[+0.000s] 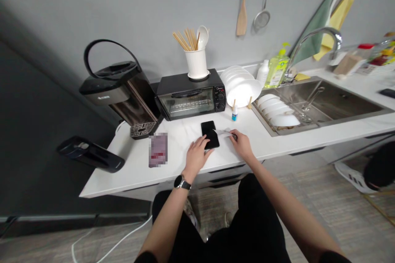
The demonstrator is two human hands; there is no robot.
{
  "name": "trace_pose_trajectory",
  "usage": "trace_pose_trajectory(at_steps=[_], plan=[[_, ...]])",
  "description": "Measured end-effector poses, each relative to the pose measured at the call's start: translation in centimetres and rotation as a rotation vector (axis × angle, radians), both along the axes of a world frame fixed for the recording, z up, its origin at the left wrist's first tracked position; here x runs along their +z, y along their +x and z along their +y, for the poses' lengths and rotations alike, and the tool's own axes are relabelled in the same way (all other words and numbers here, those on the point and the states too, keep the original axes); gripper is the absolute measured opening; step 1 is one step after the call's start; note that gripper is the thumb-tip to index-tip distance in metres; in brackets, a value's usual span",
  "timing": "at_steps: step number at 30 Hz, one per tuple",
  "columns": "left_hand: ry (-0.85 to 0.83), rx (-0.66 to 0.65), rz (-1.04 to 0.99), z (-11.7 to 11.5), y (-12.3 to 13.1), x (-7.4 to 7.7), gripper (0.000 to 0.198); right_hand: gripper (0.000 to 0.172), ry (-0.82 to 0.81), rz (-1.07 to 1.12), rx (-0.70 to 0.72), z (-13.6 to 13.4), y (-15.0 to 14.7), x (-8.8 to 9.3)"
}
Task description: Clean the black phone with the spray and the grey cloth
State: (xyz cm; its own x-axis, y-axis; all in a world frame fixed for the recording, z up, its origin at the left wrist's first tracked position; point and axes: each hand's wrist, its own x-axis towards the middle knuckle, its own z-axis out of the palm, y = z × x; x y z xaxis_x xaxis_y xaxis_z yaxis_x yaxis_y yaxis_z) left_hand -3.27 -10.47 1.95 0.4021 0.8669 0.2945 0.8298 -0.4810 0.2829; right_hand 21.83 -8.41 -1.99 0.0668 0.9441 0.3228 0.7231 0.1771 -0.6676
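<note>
Black glass-faced smartphone (210, 139) lies on the white surface (123, 178) before the black toaster oven (189, 94); left hand (197, 155) open, pressing it flat; right hand (242, 144) pinching a translucent film strip (222, 132).

Glossy black phone (208, 128), smooth white countertop (129, 176), brushed steel sink (339, 102)

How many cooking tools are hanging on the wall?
2. A wooden spatula hangs on the grey wall, and a metal mesh strainer hangs just to its right. Others could be hidden above the picture.
</note>
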Motion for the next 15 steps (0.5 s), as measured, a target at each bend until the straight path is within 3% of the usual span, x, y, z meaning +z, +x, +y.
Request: trace_pose_trajectory(at_steps=[5, 7, 9, 10, 12, 15], plan=[[0.023, 0.032, 0.005, 3.4, 0.1, 0.3, 0.043, 0.025, 0.004, 0.086, 0.068, 0.0, 0.0, 0.2], [0.056, -0.031, -0.019, 3.0, 0.8, 0.8, 0.057, 0.027, 0.005, 0.116, 0.115, -0.3, -0.3, 0.6], [0.062, -0.183, -0.059, 1.7, 1.5, 1.4, 0.069, 0.030, 0.005, 0.148, 0.189, -1.0, -1.0, 1.2], [0.044, -0.257, -0.079, 0.9, 1.8, 1.6, 0.067, 0.031, 0.006, 0.166, 0.230, -1.4, -1.5, 1.4], [-0.017, -0.294, -0.157, -0.5, 2.0, 1.9, 0.045, 0.032, 0.003, 0.199, 0.290, -2.5, -2.7, 2.0], [-0.140, -0.188, -0.389, -1.6, 1.0, 2.0, 0.025, 0.039, -0.017, 0.281, 0.348, -3.9, -4.1, 2.6]])
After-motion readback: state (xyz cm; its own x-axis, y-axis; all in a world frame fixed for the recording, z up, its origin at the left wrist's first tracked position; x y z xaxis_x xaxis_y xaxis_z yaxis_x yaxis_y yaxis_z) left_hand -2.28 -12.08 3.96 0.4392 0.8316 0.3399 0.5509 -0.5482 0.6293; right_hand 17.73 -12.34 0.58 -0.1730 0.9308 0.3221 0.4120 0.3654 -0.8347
